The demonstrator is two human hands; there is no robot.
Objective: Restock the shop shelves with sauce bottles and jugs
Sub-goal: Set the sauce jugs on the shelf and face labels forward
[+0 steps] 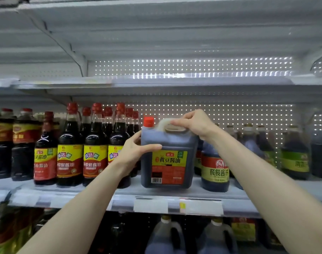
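Placing step: jug [168, 154] stands on the middle shelf [235, 197] between bottles [95, 143] and a rounder jug [214, 169], right hand [195, 123] fingers curled round its handle, left hand [136, 153] pinching its shoulder (next, likely: square label, let go).

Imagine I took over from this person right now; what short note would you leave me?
Left grip: holds the square jug at its upper left corner, thumb across the front.
Right grip: curled round the handle on top of the square jug.
Square jug: upright, label forward, at the front of the middle shelf, between the red-capped bottles and a round jug. I cannot tell whether its full weight is on the shelf.
Done: the jug is at its gap.
Left: probably settle it, let go, then fetch more stock.
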